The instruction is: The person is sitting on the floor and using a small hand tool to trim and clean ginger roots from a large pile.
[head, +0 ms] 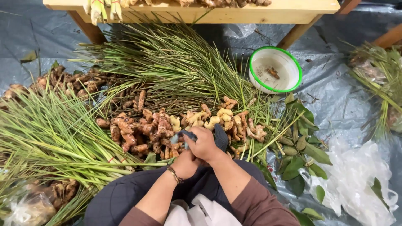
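1. Where the view begins at the far left, bundles of long green lemongrass stalks lie fanned over a grey tarp, with a clear plastic bag of roots at the lower corner.
2. Behind the stalks a dark heap of knobbly roots sits near a wooden table.
3. A pile of reddish-brown and pale ginger-like rhizomes spreads across the middle, just in front of the person's lap.
4. The left hand, a beaded bracelet on its wrist, is tucked under the other hand; whether it grips anything I cannot tell.
5. The right hand is closed around a small dark-handled tool, held touching the near edge of the rhizome pile.
6. Loose green leaves lie to the right of the hands.
7. A white bowl with a green rim stands beyond the leaves, holding a few scraps.
8. Crumpled clear plastic lies at the far right.
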